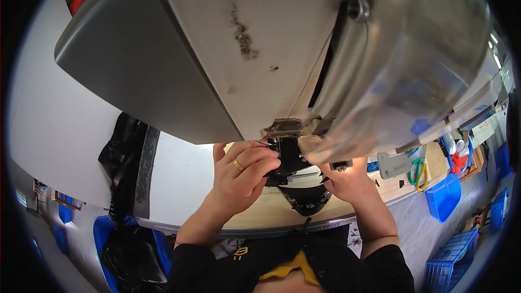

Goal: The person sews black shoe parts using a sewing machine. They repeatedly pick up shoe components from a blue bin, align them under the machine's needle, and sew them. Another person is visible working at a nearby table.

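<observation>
A large grey sewing machine [201,76] fills the upper view, its needle area [280,141] just past my fingers. My left hand [241,171], with a gold ring, is closed beside the needle, fingertips bent together at the edge of a black piece of material [291,154]. A thin shiny thing shows at these fingertips, too small to name. To the right, my right hand [347,180] reaches in under the machine head; its fingers are mostly hidden behind the machine. Between my wrists a black curved piece with shiny spots [306,201] hangs toward the table's front edge.
Black glossy material [122,157] drapes over the table's left side, above a blue bin [100,239] holding more black material. Green-and-yellow-handled scissors [419,173] lie at the right, next to a blue tray [444,198]. A blue crate [450,255] stands on the floor.
</observation>
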### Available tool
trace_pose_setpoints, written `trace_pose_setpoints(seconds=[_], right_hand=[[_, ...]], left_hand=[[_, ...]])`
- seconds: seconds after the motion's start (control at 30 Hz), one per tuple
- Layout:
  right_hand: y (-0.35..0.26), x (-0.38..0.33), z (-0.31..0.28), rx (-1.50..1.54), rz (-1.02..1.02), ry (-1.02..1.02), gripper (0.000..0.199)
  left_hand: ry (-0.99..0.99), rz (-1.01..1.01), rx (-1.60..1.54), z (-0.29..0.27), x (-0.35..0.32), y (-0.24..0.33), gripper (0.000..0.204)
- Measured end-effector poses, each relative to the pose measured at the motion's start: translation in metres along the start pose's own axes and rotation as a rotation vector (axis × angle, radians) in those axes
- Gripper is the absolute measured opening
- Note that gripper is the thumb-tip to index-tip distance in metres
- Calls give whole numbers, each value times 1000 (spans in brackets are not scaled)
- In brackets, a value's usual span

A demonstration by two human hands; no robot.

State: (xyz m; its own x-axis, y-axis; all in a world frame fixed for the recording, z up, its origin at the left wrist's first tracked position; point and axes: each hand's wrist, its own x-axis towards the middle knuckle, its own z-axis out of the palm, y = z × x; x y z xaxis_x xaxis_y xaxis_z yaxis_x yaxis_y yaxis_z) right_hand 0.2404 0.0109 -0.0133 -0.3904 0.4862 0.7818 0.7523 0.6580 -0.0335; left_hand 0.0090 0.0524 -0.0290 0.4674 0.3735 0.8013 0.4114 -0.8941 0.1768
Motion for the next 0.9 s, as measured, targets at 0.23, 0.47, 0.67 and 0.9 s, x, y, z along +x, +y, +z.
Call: trace_pose_setpoints(seconds=[0.23,0.47,0.67,0.9], right_hand=[[-1,4,-2,73,-21,34,29],[0,7,-4,47,-52,50,28],[3,2,3,91,-22,45,29],[8,2,4,120,-13,18,29]], left_hand=[[17,-9,14,1,-2,3,35],[21,-1,-1,3,-3,1,35],[24,62,-5,1,2,2,34],[60,127,50,4,2,2,30]])
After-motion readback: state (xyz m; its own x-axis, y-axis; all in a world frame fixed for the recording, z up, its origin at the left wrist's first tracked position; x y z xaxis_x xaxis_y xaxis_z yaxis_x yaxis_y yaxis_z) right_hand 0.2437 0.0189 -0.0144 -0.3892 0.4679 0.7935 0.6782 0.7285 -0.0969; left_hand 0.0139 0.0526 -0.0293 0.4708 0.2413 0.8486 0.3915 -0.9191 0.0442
